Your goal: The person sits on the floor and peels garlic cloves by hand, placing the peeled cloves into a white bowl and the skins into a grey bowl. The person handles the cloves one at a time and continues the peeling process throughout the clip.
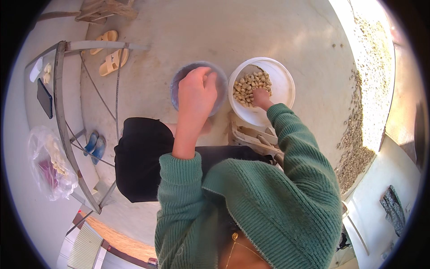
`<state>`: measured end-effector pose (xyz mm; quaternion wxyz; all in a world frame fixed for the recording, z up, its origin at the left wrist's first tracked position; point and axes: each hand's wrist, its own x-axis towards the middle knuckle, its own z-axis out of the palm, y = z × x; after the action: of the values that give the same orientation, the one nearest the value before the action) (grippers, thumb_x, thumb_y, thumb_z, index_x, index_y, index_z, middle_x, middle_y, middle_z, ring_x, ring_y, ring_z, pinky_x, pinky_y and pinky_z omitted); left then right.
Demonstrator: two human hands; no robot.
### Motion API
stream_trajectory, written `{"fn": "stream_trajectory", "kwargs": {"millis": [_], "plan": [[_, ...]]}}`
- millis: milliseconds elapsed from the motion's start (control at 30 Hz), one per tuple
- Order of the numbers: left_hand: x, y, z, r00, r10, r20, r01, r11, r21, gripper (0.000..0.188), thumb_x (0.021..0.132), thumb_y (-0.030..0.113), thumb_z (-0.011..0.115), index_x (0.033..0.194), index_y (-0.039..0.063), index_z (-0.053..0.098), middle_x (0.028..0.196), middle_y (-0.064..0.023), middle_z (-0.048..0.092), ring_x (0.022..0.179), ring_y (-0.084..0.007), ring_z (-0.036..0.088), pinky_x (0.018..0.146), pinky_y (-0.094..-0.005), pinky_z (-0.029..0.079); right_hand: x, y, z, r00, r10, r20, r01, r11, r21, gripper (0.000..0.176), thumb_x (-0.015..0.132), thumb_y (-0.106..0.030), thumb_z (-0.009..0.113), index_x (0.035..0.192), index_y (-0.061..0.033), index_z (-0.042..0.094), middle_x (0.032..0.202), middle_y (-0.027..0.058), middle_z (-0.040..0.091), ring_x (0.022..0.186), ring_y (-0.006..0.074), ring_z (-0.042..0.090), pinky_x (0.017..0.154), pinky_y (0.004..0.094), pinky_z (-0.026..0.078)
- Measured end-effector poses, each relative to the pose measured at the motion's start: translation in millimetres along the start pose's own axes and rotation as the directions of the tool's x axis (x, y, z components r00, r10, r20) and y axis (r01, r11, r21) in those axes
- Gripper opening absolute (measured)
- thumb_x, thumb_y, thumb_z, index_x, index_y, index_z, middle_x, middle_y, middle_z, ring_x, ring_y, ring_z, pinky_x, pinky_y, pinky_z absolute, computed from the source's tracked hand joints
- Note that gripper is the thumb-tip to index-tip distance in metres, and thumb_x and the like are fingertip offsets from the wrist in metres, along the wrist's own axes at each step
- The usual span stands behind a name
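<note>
My left hand (198, 89) hangs over a round bucket (219, 95) with a bluish, cloudy plastic lining. Its fingers curl downward and its back faces me, so whatever is between the fingertips is hidden. To the right stands a white plastic bucket (284, 85) with a heap of pale, nut-like seeds (250, 82) against its left side. My right hand (262, 98) reaches down inside it, fingertips among the seeds. Whether they pinch one is not visible. The two buckets stand side by side on the floor.
A low wooden stool (252, 138) is just below the white bucket. On the left, a metal-framed table (60, 101) carries a dark phone or tablet (44, 98) and a clear plastic bag (52, 164). Tan sandals (112, 62) lie beneath. Many small pieces (357, 148) cover the floor at right.
</note>
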<state>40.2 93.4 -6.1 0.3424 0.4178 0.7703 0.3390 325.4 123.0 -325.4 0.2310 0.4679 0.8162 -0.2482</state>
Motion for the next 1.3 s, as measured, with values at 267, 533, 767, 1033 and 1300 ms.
{"fn": "stream_trajectory", "kwargs": {"millis": [267, 533, 767, 1033, 1300], "plan": [[8, -7, 23, 0.996, -0.030, 0.079, 0.032, 0.999, -0.023, 0.026, 0.086, 0.014, 0.063, 0.106, -0.002, 0.069, 0.097, -0.0233, 0.070, 0.092, -0.0369, 0.068, 0.083, -0.0409, 0.052, -28, -7, -105, 0.976, -0.015, 0.218, -0.206, 0.260, 0.943, 0.025, 0.087, -0.015, 0.070, 0.109, -0.0048, 0.068, 0.095, 0.0070, 0.069, 0.080, 0.0164, 0.067, 0.067, 0.0283, 0.053], [-12, -38, 46, 0.964, 0.061, 0.260, -0.034, 0.994, -0.103, 0.025, 0.083, 0.016, 0.072, 0.100, -0.002, 0.073, 0.092, -0.0137, 0.075, 0.088, -0.0198, 0.071, 0.079, -0.0316, 0.054, -112, -86, -181, 0.991, -0.109, 0.077, -0.122, -0.498, 0.859, 0.025, 0.094, -0.018, 0.068, 0.115, -0.0048, 0.063, 0.103, 0.0025, 0.066, 0.091, 0.0129, 0.064, 0.074, 0.0256, 0.051], [-23, -40, 37, 0.953, 0.053, 0.297, -0.017, 0.992, -0.123, 0.024, 0.080, 0.018, 0.077, 0.094, -0.001, 0.075, 0.088, -0.0104, 0.075, 0.082, -0.0149, 0.068, 0.073, -0.0305, 0.052, -124, -122, -180, 0.997, -0.081, -0.005, -0.036, -0.491, 0.870, 0.019, 0.095, -0.019, 0.067, 0.108, -0.0049, 0.065, 0.098, 0.0027, 0.068, 0.080, 0.0079, 0.058, 0.065, 0.0225, 0.045], [-37, -35, 18, 0.967, 0.166, 0.193, -0.151, 0.984, -0.091, 0.018, 0.083, 0.016, 0.072, 0.091, 0.000, 0.074, 0.086, -0.0138, 0.073, 0.076, -0.0225, 0.069, 0.071, -0.0330, 0.052, -120, -130, -191, 0.993, -0.097, -0.074, 0.039, -0.322, 0.946, 0.022, 0.091, -0.019, 0.071, 0.102, -0.0006, 0.067, 0.095, 0.0056, 0.069, 0.077, 0.0099, 0.058, 0.066, 0.0241, 0.045], [-48, -46, 6, 0.955, 0.269, 0.129, -0.272, 0.962, 0.009, 0.015, 0.079, 0.012, 0.070, 0.086, 0.000, 0.073, 0.082, -0.0148, 0.071, 0.070, -0.0270, 0.067, 0.066, -0.0355, 0.052, -116, -146, -193, 0.984, -0.141, -0.108, 0.084, -0.167, 0.982, 0.013, 0.094, -0.013, 0.068, 0.099, -0.0006, 0.068, 0.088, 0.0047, 0.069, 0.070, 0.0083, 0.061, 0.061, 0.0216, 0.048]]}}
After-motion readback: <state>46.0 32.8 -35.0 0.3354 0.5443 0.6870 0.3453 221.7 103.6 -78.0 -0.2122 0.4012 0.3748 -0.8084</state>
